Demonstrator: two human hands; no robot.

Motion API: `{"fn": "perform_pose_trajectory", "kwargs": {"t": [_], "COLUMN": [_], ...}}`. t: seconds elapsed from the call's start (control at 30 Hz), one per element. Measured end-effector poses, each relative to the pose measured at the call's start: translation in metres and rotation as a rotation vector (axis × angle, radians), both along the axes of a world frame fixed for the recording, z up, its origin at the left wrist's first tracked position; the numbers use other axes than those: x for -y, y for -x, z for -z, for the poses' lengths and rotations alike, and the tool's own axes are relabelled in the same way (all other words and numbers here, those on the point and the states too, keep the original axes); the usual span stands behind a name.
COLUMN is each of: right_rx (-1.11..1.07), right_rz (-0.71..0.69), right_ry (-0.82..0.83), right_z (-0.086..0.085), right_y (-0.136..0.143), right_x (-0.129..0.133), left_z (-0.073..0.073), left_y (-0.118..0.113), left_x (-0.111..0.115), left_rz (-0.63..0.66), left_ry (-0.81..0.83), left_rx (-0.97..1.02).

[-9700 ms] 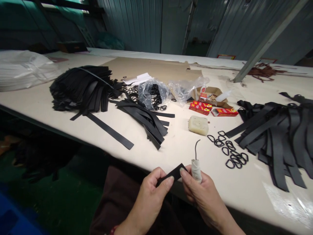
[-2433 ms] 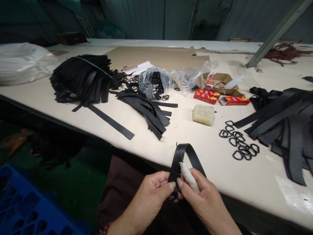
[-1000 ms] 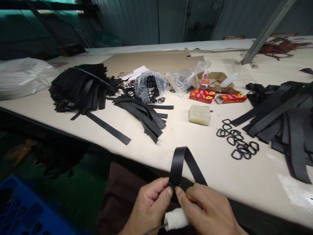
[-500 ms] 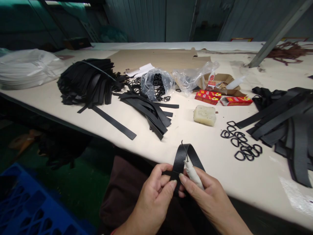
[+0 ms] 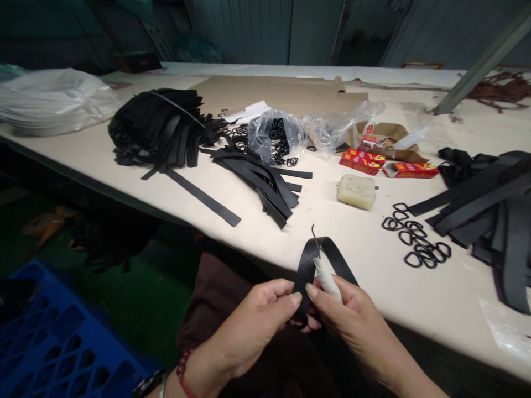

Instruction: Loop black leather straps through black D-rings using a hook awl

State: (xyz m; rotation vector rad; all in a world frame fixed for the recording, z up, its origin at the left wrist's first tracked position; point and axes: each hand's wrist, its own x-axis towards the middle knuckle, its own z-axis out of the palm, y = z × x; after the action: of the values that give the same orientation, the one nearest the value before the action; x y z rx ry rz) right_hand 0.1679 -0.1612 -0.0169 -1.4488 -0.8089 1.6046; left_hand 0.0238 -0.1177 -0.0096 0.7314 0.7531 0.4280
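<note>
A black leather strap (image 5: 306, 265) is bent into a loop above my lap at the table's front edge. My left hand (image 5: 259, 312) pinches the strap on its left side between thumb and fingers. Against the same spot press the thumb and fingertips of my right hand (image 5: 346, 315), which also grips an awl (image 5: 327, 279) with a white wrapped handle. The awl's thin, hooked metal tip points up, inside the strap's loop. Below my fingertips a dark curved edge shows, partly hidden; I cannot tell what it is.
On the table (image 5: 265, 243) lie black D-rings (image 5: 418, 240), a waxy block (image 5: 357, 191), red boxes (image 5: 409, 169) and a plastic bag of rings (image 5: 277, 138). Black strap piles (image 5: 155, 130) lie left and right (image 5: 493, 204). A blue plastic pallet (image 5: 62, 337) stands lower left.
The view has shifted, so the table's things appear farther right. The short strap end that stuck out across my left fingers no longer shows there. Both hands stay on the strap.
</note>
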Motion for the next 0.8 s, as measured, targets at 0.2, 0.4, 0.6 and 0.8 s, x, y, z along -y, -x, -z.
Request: {"fn": "perform_pose_trajectory", "kwargs": {"t": [0.2, 0.4, 0.6, 0.8], "right_rx": [-0.091, -0.032, 0.081, 0.138], "right_rz": [0.007, 0.002, 0.020, 0.072], "right_ry": [-0.003, -0.007, -0.080, -0.168], "right_z": [-0.002, -0.003, -0.004, -0.004], "right_y": [0.005, 0.004, 0.009, 0.015], "right_x": [0.001, 0.002, 0.000, -0.004], "left_z": [-0.001, -0.003, -0.004, -0.002], "left_y": [0.005, 0.004, 0.000, -0.005], "left_x": [-0.002, -0.003, -0.002, -0.002], "left_rz": [0.046, 0.029, 0.050, 0.008], "left_ry": [0.022, -0.123, -0.327, -0.588], "left_rx": [0.032, -0.031, -0.233, -0.419]}}
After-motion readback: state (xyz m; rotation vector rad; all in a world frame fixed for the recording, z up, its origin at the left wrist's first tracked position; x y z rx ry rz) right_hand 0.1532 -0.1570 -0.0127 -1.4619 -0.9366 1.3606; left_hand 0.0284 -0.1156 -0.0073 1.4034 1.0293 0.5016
